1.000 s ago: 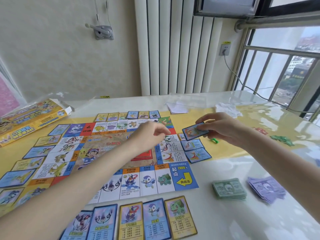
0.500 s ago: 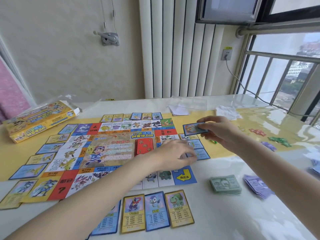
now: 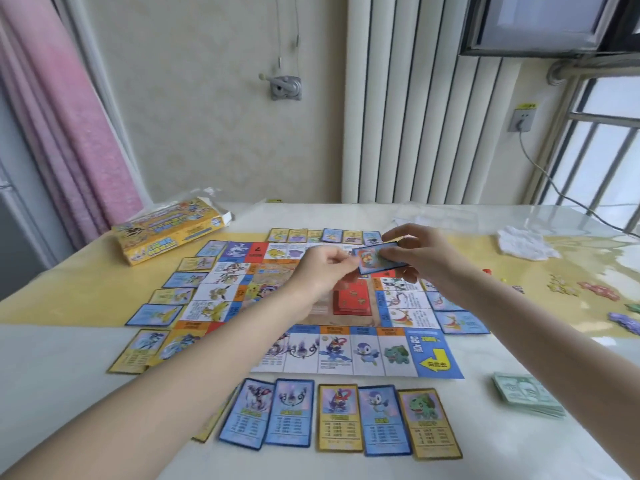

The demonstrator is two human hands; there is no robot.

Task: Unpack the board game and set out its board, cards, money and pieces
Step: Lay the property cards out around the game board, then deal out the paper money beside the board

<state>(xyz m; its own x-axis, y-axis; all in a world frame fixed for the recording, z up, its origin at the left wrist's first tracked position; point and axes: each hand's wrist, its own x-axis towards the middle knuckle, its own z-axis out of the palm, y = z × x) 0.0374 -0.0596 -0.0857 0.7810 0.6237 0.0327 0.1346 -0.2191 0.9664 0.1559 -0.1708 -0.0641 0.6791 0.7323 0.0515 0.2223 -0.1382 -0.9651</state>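
Left hand: the left hand [image 3: 323,271] reaches in from the lower left with the forearm stretched over the board, fingers curled, thumb and fingertips pinching the left edge of the card.
Right hand: the right hand [image 3: 420,252] comes in from the right, wrist bent, thumb under and fingers over the right part of the same card, pinching it.
Held card: a small blue-bordered picture card [image 3: 375,259] is held above the far middle of the board, tilted, its face toward the camera.
Board: the square paper game board with coloured squares [image 3: 349,351] lies flat on the glossy white table [image 3: 69,375].
Red pile: a stack of red cards [image 3: 351,299] sits on the board's centre, just under the hands.
Laid cards: a row of five blue and yellow cards [image 3: 339,417] lies along the near edge; others line the other sides.
Money: a green stack of paper bills [image 3: 526,393] lies near right.
Box: the yellow cardboard game box [image 3: 166,230] lies at far left.
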